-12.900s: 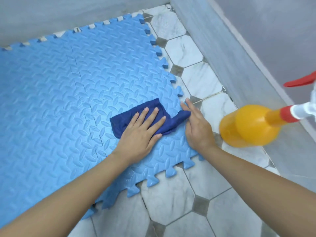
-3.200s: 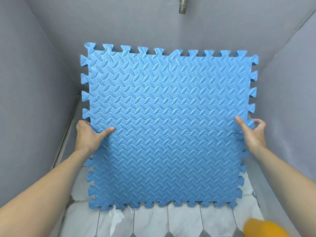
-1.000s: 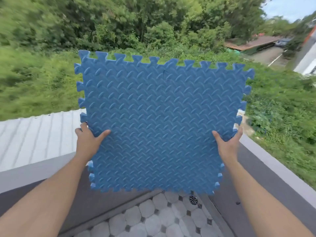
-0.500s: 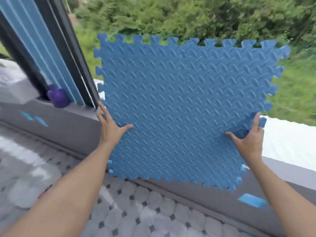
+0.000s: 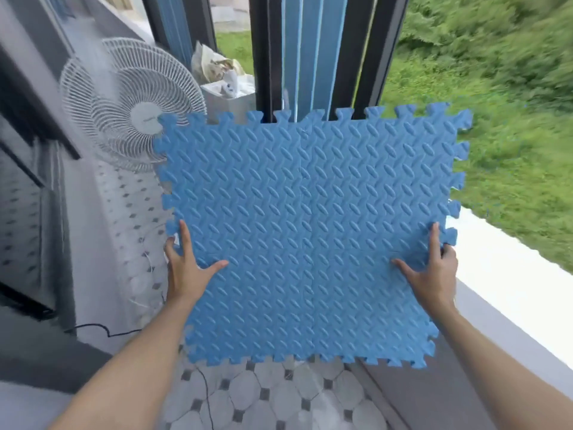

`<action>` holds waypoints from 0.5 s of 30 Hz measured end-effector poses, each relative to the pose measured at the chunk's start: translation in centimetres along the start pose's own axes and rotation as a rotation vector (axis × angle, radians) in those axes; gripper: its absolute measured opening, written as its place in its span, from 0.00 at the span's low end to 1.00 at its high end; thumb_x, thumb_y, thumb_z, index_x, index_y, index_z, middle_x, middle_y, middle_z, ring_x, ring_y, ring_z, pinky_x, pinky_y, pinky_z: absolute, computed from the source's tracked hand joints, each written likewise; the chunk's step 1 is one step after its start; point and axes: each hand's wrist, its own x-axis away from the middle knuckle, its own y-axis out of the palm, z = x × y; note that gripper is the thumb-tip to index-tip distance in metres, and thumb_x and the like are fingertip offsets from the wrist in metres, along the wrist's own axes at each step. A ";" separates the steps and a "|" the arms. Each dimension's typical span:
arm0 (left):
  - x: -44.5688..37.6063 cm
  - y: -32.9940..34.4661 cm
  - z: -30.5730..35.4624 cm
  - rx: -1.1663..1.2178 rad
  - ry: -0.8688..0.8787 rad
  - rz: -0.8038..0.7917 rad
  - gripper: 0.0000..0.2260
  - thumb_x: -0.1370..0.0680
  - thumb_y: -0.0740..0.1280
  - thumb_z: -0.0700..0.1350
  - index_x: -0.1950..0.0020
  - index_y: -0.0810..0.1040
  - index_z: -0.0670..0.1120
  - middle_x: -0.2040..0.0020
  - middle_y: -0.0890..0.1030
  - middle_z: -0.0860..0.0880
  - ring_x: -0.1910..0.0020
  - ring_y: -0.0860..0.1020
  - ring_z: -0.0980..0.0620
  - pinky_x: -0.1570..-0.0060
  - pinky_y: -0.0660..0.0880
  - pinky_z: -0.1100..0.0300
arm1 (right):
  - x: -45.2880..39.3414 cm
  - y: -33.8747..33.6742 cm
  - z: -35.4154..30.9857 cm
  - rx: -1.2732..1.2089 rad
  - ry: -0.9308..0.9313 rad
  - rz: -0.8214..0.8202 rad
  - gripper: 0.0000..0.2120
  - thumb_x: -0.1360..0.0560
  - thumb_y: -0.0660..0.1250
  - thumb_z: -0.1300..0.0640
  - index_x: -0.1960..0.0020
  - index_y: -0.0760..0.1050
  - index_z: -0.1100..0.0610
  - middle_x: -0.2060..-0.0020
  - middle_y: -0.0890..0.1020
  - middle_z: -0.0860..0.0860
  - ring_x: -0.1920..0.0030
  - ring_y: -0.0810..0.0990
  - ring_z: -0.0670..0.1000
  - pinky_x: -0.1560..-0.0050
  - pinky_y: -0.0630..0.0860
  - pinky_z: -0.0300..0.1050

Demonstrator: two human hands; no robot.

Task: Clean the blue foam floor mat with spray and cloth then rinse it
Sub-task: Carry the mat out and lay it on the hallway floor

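I hold the blue interlocking foam floor mat (image 5: 310,231) upright in the air, my left hand (image 5: 186,271) and right hand (image 5: 434,274) gripping its side edges, above grey-and-white octagonal floor tiles (image 5: 279,395), beside a white pedestal fan (image 5: 124,103) and a grey ledge (image 5: 511,305).

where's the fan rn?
Head view, upper left: the white fan stands on the tiled floor behind the mat, whose top-left corner overlaps it.
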 end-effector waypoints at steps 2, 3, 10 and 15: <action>0.5 0.4 -4.2 -0.017 -0.102 0.022 0.56 0.35 0.76 0.60 0.25 0.34 0.63 0.26 0.51 0.41 0.40 0.72 0.34 0.47 0.73 0.44 | -0.4 4.9 -0.9 -0.006 -0.026 -0.107 0.51 0.32 0.78 0.51 0.20 0.48 0.51 0.45 0.69 0.63 0.46 0.70 0.63 0.43 0.71 0.57; 0.8 0.7 -6.0 -0.027 -0.149 0.031 0.56 0.34 0.76 0.59 0.24 0.35 0.62 0.26 0.51 0.41 0.39 0.72 0.33 0.46 0.73 0.43 | -0.6 7.3 -1.1 -0.010 -0.047 -0.153 0.51 0.31 0.77 0.50 0.20 0.47 0.50 0.45 0.69 0.63 0.46 0.70 0.63 0.43 0.71 0.58; 0.7 5.0 -16.6 -0.167 -0.412 0.079 0.56 0.36 0.77 0.59 0.24 0.37 0.62 0.25 0.52 0.38 0.43 0.74 0.32 0.49 0.74 0.43 | -2.2 23.3 -0.8 -0.007 -0.130 -0.418 0.50 0.31 0.77 0.50 0.20 0.48 0.52 0.45 0.69 0.64 0.44 0.68 0.63 0.41 0.70 0.58; -1.0 11.1 -24.7 -0.204 -0.500 0.074 0.57 0.36 0.77 0.59 0.24 0.36 0.63 0.26 0.52 0.39 0.42 0.74 0.33 0.49 0.75 0.44 | -1.7 34.8 2.0 0.033 -0.133 -0.522 0.50 0.30 0.76 0.49 0.20 0.47 0.51 0.42 0.69 0.67 0.41 0.69 0.66 0.41 0.70 0.57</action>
